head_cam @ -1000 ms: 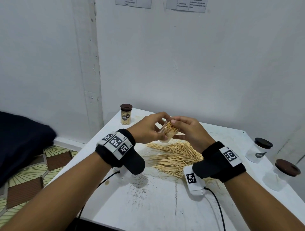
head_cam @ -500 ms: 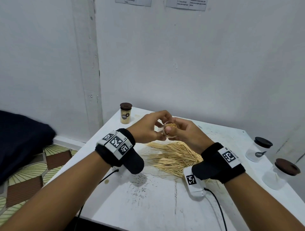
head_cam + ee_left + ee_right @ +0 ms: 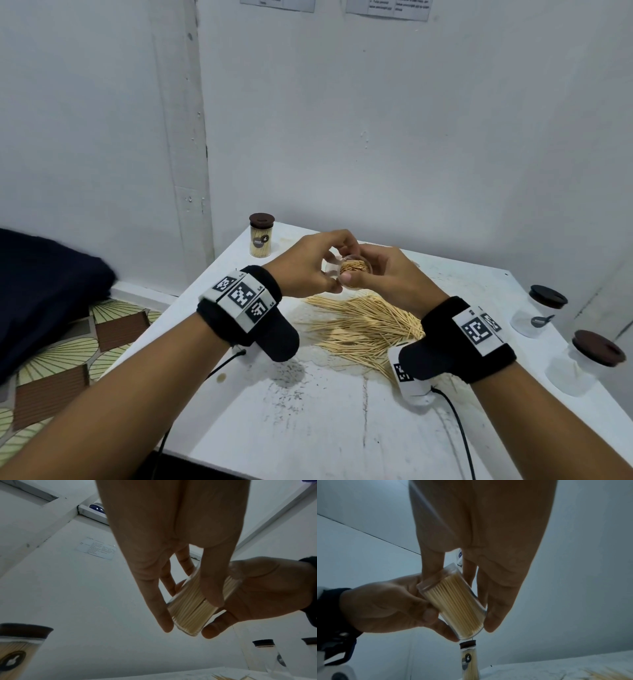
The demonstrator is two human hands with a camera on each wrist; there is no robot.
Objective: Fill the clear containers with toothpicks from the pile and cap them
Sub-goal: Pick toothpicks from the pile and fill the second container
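Both hands were clamped together on one clear container (image 3: 352, 270), held in the air just above the far edge of the toothpick pile (image 3: 363, 325). The left hand (image 3: 305, 270) pinched its closed end between thumb and fingers; the right hand (image 3: 383, 274) wrapped round the open end. Packed with toothpicks, the container lay tilted, its long axis slanting, mouth raised toward the person's head, sticks running lengthwise inside. It carried no cap. The step looked like settling the sticks; done well, that would mean keeping the mouth up and tapping gently so none slid out. Beyond the pile stood a filled capped container (image 3: 261, 235).
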